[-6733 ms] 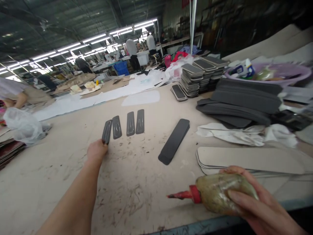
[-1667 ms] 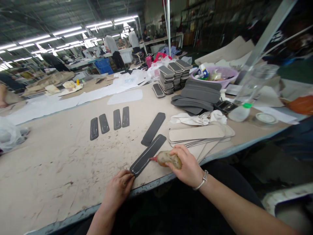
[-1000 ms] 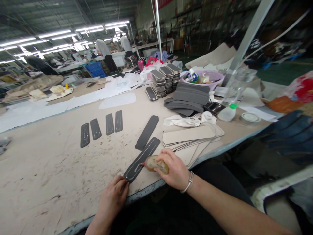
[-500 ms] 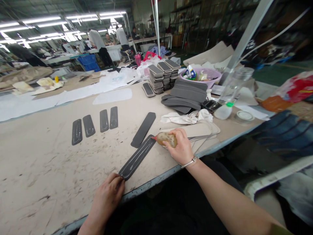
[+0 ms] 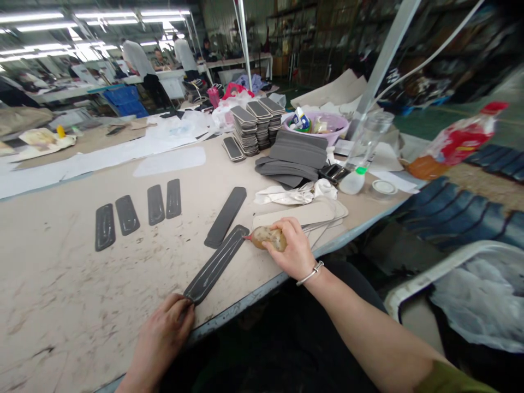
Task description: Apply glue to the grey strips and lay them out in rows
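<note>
My right hand (image 5: 292,248) is wrapped round a glue bottle (image 5: 268,238) with a red nozzle, whose tip is at the upper right end of a long dark strip (image 5: 216,265). Shiny lines of glue run along that strip. At its lower left end my left hand (image 5: 170,322) pinches the strip's tip. Another dark strip (image 5: 226,216), without shiny lines, lies just above it. Further left on the table (image 5: 102,295) are several shorter dark pieces (image 5: 156,204) with glossy lines on them.
Behind are stacks of pale-edged pieces (image 5: 245,131), a pile of dark strips (image 5: 292,155) and a purple basin (image 5: 341,123). White cloth (image 5: 286,194), pale strips (image 5: 298,214), a green-capped bottle (image 5: 352,181) and a red-labelled bottle (image 5: 458,142) are at the right. People stand at far tables.
The whole view has shifted, so things appear further left. The nozzle has moved slightly off the strip's upper end toward its right edge; my left hand still pinches the lower end.
</note>
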Tool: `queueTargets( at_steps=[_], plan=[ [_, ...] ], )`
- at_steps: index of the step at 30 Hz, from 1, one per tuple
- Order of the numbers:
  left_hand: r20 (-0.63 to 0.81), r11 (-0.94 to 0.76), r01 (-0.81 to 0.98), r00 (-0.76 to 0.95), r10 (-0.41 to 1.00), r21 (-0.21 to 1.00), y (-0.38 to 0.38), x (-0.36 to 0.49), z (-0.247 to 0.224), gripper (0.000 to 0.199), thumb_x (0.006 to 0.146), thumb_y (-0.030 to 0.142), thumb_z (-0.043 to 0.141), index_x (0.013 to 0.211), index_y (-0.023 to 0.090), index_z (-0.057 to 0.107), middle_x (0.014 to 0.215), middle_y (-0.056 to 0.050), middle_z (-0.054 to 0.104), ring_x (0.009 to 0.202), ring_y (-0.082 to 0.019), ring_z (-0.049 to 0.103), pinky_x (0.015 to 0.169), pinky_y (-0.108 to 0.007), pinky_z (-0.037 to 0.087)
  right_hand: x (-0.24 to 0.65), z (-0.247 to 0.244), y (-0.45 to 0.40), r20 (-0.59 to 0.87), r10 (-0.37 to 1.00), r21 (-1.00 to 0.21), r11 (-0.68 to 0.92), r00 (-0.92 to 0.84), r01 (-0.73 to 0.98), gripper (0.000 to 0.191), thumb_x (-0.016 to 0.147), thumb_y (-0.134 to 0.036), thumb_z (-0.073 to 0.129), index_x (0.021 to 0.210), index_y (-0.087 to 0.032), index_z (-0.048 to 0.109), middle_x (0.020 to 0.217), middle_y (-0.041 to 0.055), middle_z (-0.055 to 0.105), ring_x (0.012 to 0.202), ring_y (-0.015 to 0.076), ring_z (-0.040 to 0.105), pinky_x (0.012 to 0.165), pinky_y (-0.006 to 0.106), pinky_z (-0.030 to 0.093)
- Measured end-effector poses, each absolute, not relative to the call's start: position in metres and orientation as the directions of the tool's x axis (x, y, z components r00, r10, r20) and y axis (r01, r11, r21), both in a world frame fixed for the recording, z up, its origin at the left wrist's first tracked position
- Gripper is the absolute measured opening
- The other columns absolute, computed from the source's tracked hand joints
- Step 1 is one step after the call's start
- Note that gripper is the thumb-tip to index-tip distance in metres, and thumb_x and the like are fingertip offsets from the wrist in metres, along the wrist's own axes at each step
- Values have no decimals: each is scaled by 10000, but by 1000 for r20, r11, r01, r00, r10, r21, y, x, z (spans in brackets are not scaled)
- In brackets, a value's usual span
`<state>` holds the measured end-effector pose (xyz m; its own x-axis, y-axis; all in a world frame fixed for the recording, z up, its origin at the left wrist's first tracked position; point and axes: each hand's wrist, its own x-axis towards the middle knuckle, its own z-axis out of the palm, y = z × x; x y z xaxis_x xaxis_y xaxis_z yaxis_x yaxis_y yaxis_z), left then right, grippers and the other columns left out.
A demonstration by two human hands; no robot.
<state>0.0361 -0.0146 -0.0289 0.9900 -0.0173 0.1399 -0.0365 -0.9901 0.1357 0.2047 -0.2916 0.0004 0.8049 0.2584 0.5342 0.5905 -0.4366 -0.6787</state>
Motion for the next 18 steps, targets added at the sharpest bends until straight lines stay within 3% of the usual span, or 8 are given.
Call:
queueTargets(
  at_steps=[5, 12, 18],
  plan=[
    [130, -990, -28, 991, -10, 138, -14, 35, -30, 208, 859, 337, 445, 817, 203, 599, 904, -37, 606, 737, -143, 611, 700, -260, 494, 193, 5, -283, 508, 346, -728, -318, 789, 607, 350, 680, -163, 693, 968, -221, 504, 945, 41, 513, 924, 208, 511, 828, 357, 463],
    [97, -987, -19, 995, -3, 162, -15, 39, -27, 205, 856, 322, 442, 808, 207, 605, 877, -34, 606, 737, -144, 612, 673, -256, 497, 208, -3, -284, 538, 168, -729, -399, 826, 556, 359, 676, -138, 678, 980, -206, 500, 982, 64, 508, 965, 226, 495, 863, 372, 439],
    [29, -958, 48, 998, 58, 282, -16, 39, -16, 234, 838, 351, 451, 776, 209, 626, 860, -37, 627, 740, -153, 617, 682, -253, 496, 206, 1, -287, 449, 228, -834, -239, 864, 497, 344, 658, -188, 704, 948, -215, 523, 918, 23, 535, 877, 203, 519, 795, 338, 436]
  ],
)
